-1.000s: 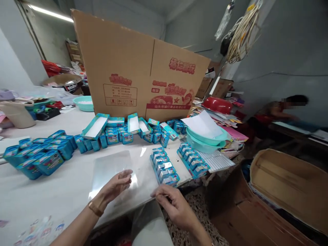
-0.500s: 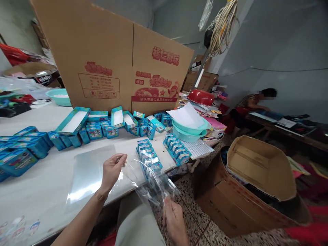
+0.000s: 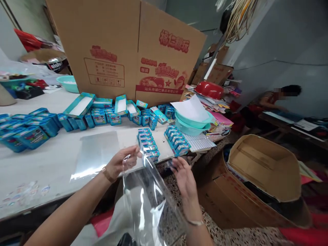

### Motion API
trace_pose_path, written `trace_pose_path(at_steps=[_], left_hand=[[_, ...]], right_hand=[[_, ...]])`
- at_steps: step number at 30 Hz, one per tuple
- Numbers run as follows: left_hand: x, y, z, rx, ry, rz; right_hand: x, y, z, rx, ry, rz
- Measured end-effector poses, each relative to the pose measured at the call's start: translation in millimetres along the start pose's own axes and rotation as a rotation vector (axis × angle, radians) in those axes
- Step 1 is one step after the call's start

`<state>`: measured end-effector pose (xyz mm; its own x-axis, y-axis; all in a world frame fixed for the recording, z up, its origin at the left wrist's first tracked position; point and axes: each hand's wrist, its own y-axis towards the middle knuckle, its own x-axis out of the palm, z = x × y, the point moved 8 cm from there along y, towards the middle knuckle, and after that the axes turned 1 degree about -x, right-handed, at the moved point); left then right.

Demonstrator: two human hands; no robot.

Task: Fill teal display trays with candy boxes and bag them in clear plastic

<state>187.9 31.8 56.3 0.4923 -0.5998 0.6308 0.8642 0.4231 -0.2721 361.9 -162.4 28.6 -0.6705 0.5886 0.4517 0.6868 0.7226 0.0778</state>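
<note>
My left hand (image 3: 128, 160) pinches the top of a clear plastic bag (image 3: 148, 201), which hangs down over my lap in front of the table edge. Right of the bag, my right hand (image 3: 181, 171) is raised with its fingers apart and holds nothing. Just beyond my hands stand two rows of small blue boxes: one row (image 3: 148, 145) behind the bag's top, the other (image 3: 177, 140) in a blue tray further right. A flat stack of clear plastic sheets (image 3: 96, 153) lies on the table to the left.
More blue boxes (image 3: 33, 133) and open blue trays (image 3: 80, 105) line the table. Behind them stands a large cardboard sheet (image 3: 102, 30). Green basins (image 3: 192, 128) are at the right, an open carton (image 3: 220, 201) is on the floor, and a person (image 3: 271, 99) sits far right.
My right hand has let go of the bag and moved up, its fingers now apart. My left hand has shifted right, and the bag now hangs from it, spread out lower down. The view has shifted slightly.
</note>
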Motion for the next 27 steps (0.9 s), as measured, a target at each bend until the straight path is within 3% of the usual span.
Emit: trace_pose_path(at_steps=[2,4,6,8,11,15,21,24,27], left_hand=[[18.9,5.0,-28.2,-0.116,0.026,-0.069],[32.3,8.9,-50.2,-0.202,0.054,-0.138],[35.9,11.7,-62.7,-0.229,0.055,-0.192],[28.5,12.7,-69.8,-0.208,0.042,-0.196],[8.8,8.8,-84.1,-0.176,0.046,-0.149],[-10.2,7.7,-94.0,-0.060,0.128,-0.023],[-34.5,34.9,-59.0,0.335,0.355,0.256],[-53.7,44.8,-63.7,0.393,0.412,0.435],[-61.7,49.6,-79.9,0.396,0.366,0.527]], right_hand=[[39.4,22.6,6.1,0.026,0.042,-0.156],[73.4,27.8,22.4,0.118,0.014,-0.316],[85.6,20.4,43.3,0.218,-0.018,-0.390],[77.4,8.9,62.7,0.288,0.014,-0.386],[47.3,-0.6,80.5,0.310,0.134,-0.316],[15.7,20.8,79.5,0.236,0.147,-0.224],[15.5,87.1,83.7,0.208,-0.002,-0.236],[18.5,101.3,102.6,0.213,-0.061,-0.216],[21.4,97.2,118.6,0.194,-0.115,-0.160]])
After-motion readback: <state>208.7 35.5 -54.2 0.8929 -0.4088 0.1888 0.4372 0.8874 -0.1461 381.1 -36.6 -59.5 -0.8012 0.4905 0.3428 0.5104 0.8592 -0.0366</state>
